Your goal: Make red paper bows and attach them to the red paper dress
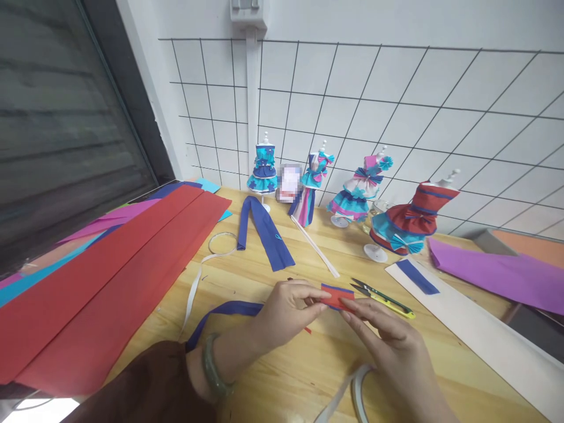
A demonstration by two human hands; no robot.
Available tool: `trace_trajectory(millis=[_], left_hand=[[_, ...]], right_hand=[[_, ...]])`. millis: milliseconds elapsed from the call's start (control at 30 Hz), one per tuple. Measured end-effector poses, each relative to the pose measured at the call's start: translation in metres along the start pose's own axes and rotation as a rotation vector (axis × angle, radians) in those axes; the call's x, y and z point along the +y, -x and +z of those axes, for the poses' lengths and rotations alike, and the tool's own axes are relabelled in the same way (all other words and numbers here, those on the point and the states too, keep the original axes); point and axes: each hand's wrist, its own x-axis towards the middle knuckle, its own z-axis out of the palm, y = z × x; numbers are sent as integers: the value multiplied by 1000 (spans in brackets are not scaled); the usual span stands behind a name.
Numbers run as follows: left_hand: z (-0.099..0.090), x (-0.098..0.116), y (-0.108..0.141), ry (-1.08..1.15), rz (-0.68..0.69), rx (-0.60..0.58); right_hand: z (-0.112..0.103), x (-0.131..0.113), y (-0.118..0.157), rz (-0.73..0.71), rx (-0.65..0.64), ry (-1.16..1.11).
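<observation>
A small red piece (338,296) with blue strips along its upper and lower edges is held between my two hands, just above the wooden table. My left hand (288,308) pinches its left end between thumb and fingers. At its right end, my right hand (388,338) grips the lower corner with thumb and fingertips. Behind my right hand lie thread snips (383,298) with yellow and dark handles. A roll of white tape (360,393) lies below, partly hidden by my right hand. A dark blue strip (229,308) runs behind my left wrist.
Several small dress forms, one in a red dress (425,205), stand along the back. Long red sheets (132,264) cover the left side. A folded blue strip (267,235) lies mid-table. At right are a white sheet (476,317) and a purple sheet (497,273).
</observation>
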Motion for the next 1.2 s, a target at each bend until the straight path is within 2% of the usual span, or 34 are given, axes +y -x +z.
trace_trajectory(millis=[167, 700, 900, 1033, 1100, 1200], left_hand=[[-1, 2, -1, 24, -26, -2], [-1, -2, -1, -101, 132, -1], [-1, -3, -1, -148, 116, 10], [0, -2, 0, -123, 97, 28], [1, -3, 0, -81, 46, 38], [3, -6, 1, 35, -64, 40]], right_hand=[[-1, 2, 2, -8, -9, 9], [0, 0, 1, -26, 3, 9], [1, -1, 2, 53, 22, 2], [2, -2, 4, 214, -5, -66], [3, -3, 4, 280, -4, -82], [3, -3, 3, 286, 38, -74]])
